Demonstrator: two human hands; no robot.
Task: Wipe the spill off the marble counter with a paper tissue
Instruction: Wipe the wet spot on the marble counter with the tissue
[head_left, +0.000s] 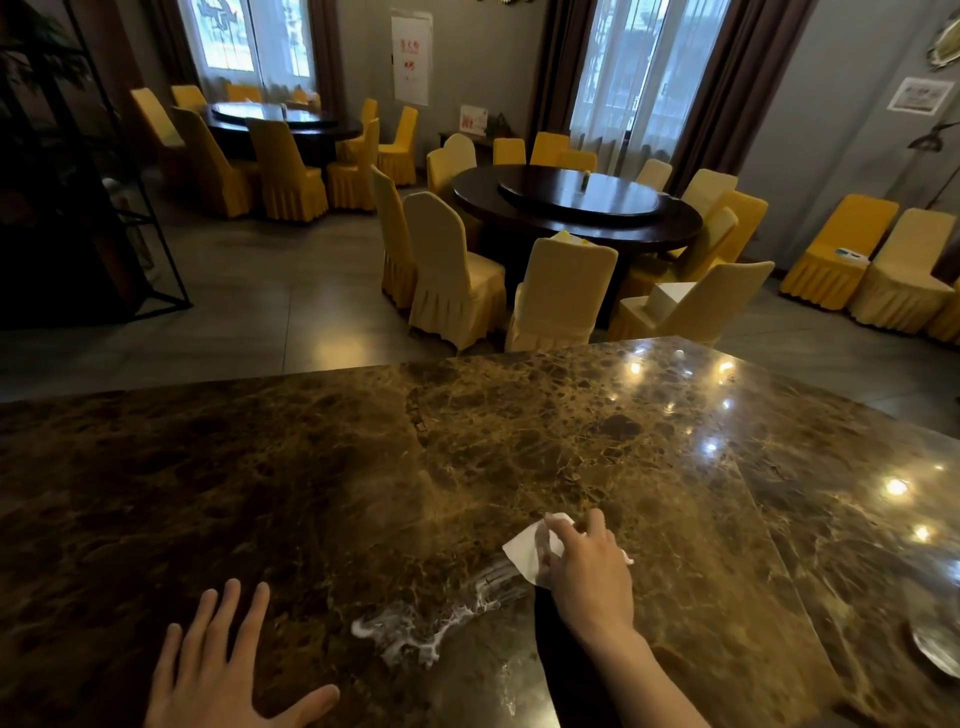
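Marble counter (322, 467): brown, veined, glossy; fills the lower half of the frame. Ceiling-light reflections dot its right side.

Round dark table (576, 208): upper centre-right, ringed by yellow-covered chairs (452, 270). A raised round turntable sits on its top, with a small upright item at its middle, too small to identify. Second round table (283, 122): upper left, same chair covers, also with a turntable.

Left hand (223, 670): lower left of frame, palm down, flat on the counter, fingers spread apart, holding nothing.

Right hand (587, 566): lower centre-right, forearm entering from the bottom edge. Fingers bent and pressed down on the tissue, pinning it to the counter.

Spill (431, 618): whitish, streaky smear on the marble, lower centre, between the two hands. It runs diagonally from lower left up toward the right hand; its upper end reaches close to the tissue's lower corner. The thickest white patches are at its lower-left end.

Paper tissue (524, 551): white, crumpled, partly under the right hand; a flat corner sticks out to the left of the fingers, a small scrap shows at the right of the hand.

Dish (935, 649): lower right edge, a shiny rounded rim, possibly a plate or bowl; mostly cut off, contents not visible.
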